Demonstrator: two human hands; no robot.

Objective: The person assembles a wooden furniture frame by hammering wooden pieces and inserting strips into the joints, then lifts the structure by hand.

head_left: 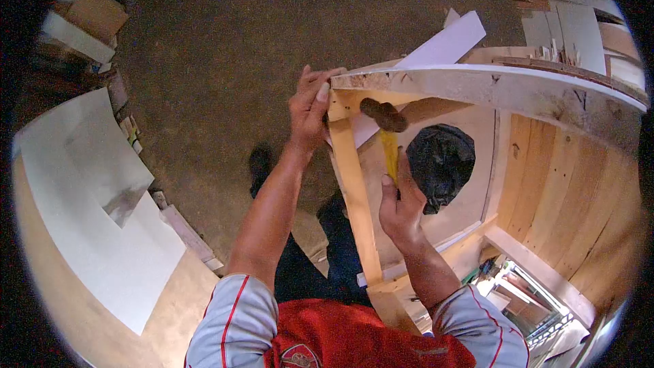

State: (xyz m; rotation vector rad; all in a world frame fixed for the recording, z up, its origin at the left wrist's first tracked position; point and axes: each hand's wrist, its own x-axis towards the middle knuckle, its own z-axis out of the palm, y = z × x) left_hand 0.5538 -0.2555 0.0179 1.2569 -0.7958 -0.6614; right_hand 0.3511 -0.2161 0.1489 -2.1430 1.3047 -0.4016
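My right hand (405,208) is closed around the yellow handle of a hammer (390,146). The hammer's dark, rusty-looking head lies inside the corner of a wooden frame (359,204), near its top piece. At that same corner my left hand (310,109) grips the wood, its thumb along the near side and its fingers over the top end. A long grey-brown board (470,85) with a white upper edge runs right from this corner. Behind the hammer is a pale panel (381,201) with a round opening (441,167) covered in black plastic. No nail can be made out.
A white strip (446,39) sticks out beyond the frame. Slatted boards (555,191) form the frame's right side. To the left lies a white sheet (82,191) on a wooden surface (180,300). Scrap boards (82,20) are piled at upper left, with more pale boards (565,20) at upper right.
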